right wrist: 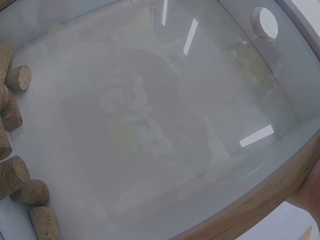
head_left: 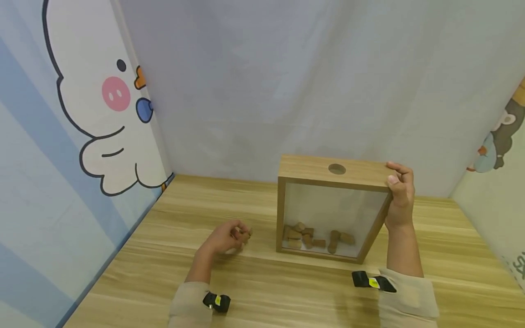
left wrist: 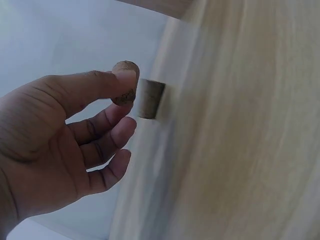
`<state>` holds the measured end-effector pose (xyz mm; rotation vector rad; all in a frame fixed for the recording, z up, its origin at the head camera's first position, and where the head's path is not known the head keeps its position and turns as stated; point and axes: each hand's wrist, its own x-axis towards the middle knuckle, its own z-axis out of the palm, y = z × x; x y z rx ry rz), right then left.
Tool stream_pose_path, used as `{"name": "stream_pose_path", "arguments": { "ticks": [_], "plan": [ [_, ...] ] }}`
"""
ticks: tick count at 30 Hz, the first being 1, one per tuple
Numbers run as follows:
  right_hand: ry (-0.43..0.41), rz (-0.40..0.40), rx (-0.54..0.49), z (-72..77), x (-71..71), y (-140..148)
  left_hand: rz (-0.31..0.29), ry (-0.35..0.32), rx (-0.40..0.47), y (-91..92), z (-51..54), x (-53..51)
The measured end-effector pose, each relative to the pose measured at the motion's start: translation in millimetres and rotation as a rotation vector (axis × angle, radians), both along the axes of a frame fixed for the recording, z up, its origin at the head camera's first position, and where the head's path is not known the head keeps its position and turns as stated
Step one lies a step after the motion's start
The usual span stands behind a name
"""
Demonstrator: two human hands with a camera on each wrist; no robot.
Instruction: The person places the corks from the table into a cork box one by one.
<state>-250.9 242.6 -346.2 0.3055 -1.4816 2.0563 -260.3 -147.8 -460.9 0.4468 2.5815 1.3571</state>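
My left hand [head_left: 227, 238] is a little above the table, left of the wooden box. In the left wrist view its thumb and a fingertip pinch a cork [left wrist: 125, 82]; the other fingers are loosely bent. Just beyond it is a second cork [left wrist: 151, 99], on the wood surface. My right hand [head_left: 401, 197] grips the upper right corner of the wooden box [head_left: 307, 168], thumb at the front edge. The box stands upright with a clear front and a round hole [head_left: 337, 169] in its top. Several corks [head_left: 319, 243] lie inside along its bottom, also seen in the right wrist view.
The wood-grain table [head_left: 254, 291] extends around the box. A pale grey curtain [head_left: 262, 91] hangs behind it. On the left is a panel with a white cartoon bird [head_left: 90, 91], and a pale printed wall [head_left: 484, 209] stands at the right.
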Motion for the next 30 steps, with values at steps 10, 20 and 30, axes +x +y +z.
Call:
{"name": "stream_pose_path", "arguments": {
  "ticks": [10,20,30],
  "plan": [
    [-0.018,-0.002,-0.002,0.8,2.3,-0.2,-0.004,0.042,0.049,1.6,25.2,15.5],
    [-0.017,-0.002,0.005,1.7,0.6,-1.3,-0.03,0.136,0.102,13.1,52.3,20.9],
    [-0.016,-0.003,0.007,1.6,-0.3,-0.7,-0.051,0.227,0.153,35.7,94.7,42.1]
  ]
}}
